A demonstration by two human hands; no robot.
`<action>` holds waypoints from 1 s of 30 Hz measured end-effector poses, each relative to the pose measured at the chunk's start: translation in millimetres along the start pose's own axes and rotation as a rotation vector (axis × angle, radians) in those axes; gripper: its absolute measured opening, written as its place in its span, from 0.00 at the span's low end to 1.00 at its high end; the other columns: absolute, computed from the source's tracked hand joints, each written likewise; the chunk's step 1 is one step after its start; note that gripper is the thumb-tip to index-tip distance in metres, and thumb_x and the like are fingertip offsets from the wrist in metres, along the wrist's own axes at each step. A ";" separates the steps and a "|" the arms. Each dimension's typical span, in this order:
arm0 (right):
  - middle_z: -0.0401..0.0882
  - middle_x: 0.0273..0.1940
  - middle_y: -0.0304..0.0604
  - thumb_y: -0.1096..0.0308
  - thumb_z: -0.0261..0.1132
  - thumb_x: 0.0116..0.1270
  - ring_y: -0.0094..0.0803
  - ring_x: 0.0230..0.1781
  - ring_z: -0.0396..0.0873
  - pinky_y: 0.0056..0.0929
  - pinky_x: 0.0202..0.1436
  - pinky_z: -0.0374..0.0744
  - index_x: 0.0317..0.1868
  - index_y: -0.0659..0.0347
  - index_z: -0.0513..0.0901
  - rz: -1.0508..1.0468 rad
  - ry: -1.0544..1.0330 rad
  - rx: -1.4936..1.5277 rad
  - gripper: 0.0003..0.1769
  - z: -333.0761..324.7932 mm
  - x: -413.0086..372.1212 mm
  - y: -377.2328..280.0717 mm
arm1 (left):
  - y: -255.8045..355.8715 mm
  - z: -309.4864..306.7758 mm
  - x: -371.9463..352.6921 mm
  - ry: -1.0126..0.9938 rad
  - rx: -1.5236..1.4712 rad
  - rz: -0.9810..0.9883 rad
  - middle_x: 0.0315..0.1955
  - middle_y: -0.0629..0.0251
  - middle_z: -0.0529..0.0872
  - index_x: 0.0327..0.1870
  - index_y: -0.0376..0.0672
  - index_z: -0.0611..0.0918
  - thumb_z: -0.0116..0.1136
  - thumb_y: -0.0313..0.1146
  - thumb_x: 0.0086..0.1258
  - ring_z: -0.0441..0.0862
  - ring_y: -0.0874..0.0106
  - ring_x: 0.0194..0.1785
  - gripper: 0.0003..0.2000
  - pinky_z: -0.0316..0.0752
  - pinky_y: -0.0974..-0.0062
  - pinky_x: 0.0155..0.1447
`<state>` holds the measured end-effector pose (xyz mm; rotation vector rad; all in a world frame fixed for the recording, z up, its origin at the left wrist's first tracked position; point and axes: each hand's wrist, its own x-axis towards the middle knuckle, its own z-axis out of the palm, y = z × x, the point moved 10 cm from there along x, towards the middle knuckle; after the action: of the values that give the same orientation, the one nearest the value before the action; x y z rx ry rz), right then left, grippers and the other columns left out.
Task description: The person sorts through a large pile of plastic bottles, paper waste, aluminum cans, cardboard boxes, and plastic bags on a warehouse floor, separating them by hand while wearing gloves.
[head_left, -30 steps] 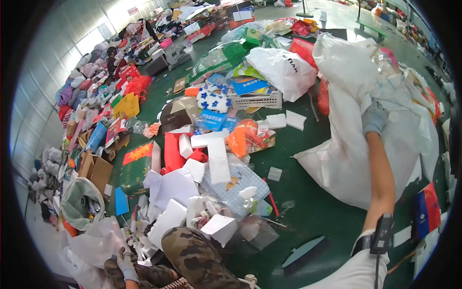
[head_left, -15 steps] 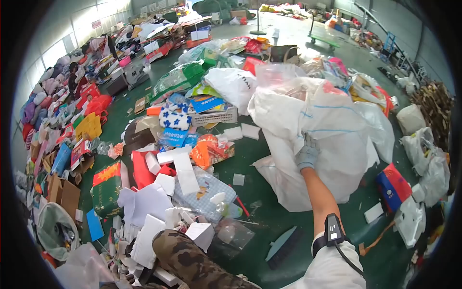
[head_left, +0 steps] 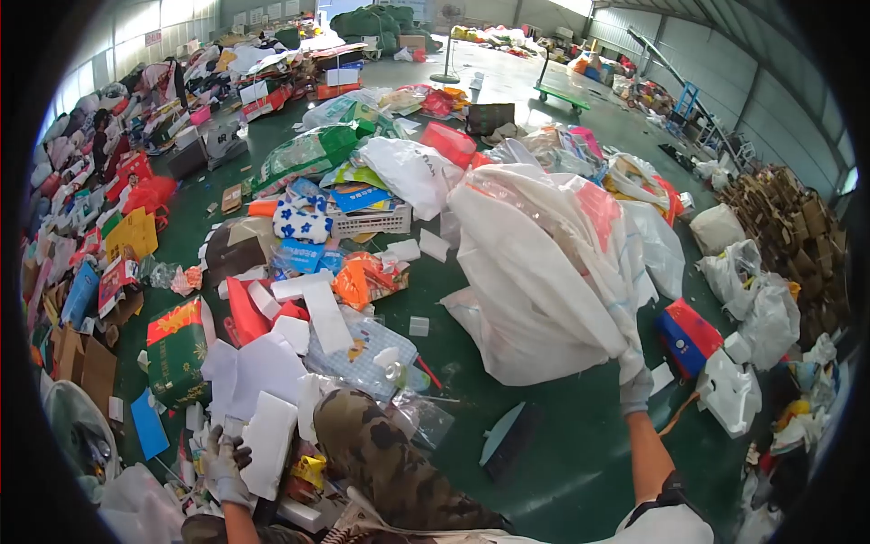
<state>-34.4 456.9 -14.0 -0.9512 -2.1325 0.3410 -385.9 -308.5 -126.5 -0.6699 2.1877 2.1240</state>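
My right hand (head_left: 637,388), in a grey-white glove, is closed on the edge of a large white woven sack (head_left: 535,281) and draws the fabric toward me. The sack bulges with contents, and clear plastic shows at its mouth. My left hand (head_left: 227,464), gloved too, is low on the left with its fingers apart and nothing in them. Right beside it stands a white foam block (head_left: 269,444). White crumpled sheets (head_left: 258,376) lie just beyond that block. My knee (head_left: 372,435) in camouflage trousers is between the two hands.
A brush head (head_left: 507,440) lies on the green floor in front of me. Left of the sack are a green box (head_left: 179,352), a plastic crate (head_left: 372,220) and mixed waste. A red-and-blue box (head_left: 689,335) and white bags (head_left: 748,290) lie to the right.
My right hand has moved right and toward me, pulling the sack's fabric over into a long fold. My left hand has come into view at lower left. The view has shifted slightly right.
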 end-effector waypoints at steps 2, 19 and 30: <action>0.79 0.42 0.53 0.66 0.62 0.55 0.46 0.46 0.77 0.41 0.49 0.74 0.49 0.62 0.77 0.229 -0.101 0.202 0.20 -5.2 -14.6 40.6 | 19.6 21.2 -4.3 -0.066 -0.012 -0.012 0.30 0.67 0.79 0.61 0.49 0.64 0.47 0.36 0.70 0.76 0.79 0.24 0.19 0.72 0.82 0.26; 0.77 0.47 0.49 0.63 0.53 0.65 0.38 0.47 0.73 0.33 0.49 0.72 0.49 0.63 0.77 -0.465 -0.223 -0.313 0.16 124.8 268.5 -56.0 | 90.9 -94.0 -54.4 -0.043 -0.027 0.130 0.37 0.63 0.78 0.59 0.44 0.68 0.54 0.43 0.65 0.78 0.74 0.33 0.23 0.74 0.77 0.35; 0.75 0.50 0.46 0.66 0.59 0.55 0.41 0.51 0.74 0.34 0.56 0.70 0.54 0.56 0.74 -1.387 -0.669 0.173 0.23 294.2 -173.6 -514.6 | 87.7 -76.6 -19.6 -0.058 -0.154 -0.014 0.37 0.63 0.80 0.56 0.44 0.70 0.51 0.36 0.68 0.79 0.75 0.33 0.17 0.76 0.78 0.35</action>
<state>-444.1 -4.3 -44.5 0.9484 -2.7125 0.1009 -374.3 -377.8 -31.6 -0.6203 2.0005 2.2920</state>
